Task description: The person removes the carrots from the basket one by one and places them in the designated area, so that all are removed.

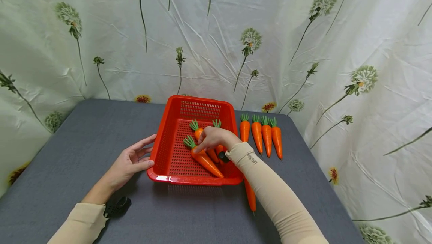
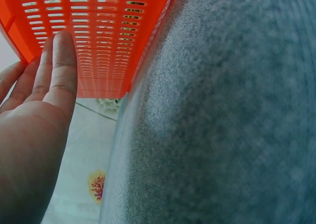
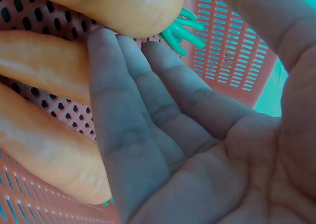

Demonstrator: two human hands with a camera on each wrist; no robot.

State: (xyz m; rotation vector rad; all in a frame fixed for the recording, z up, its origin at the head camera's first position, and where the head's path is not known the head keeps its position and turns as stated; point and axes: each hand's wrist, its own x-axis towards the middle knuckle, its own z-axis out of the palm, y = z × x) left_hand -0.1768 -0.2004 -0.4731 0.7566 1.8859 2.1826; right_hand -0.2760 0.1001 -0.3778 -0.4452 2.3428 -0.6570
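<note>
A red plastic basket [image 1: 172,131] with slotted walls sits mid-table, holding three orange carrots with green tops. My right hand [image 1: 214,139] reaches inside and pinches the nearest-left carrot [image 1: 207,164] near its leafy end. In the right wrist view, its fingers [image 3: 163,100] lie against this carrot [image 3: 123,7], beside two other carrots [image 3: 39,66]. At the basket's left side, my left hand [image 1: 129,161] rests with straight fingers against the outer wall, its thumb by the front-left corner of the rim. The left wrist view shows those fingers [image 2: 61,71] flat on the slotted wall.
Several carrots [image 1: 257,135] lie side by side right of the basket, tops pointing away. Another carrot [image 1: 250,195] is partly hidden by the right forearm and basket. The grey table [image 1: 111,127] meets a white curtain [image 1: 118,30] printed with dandelions at the back and right.
</note>
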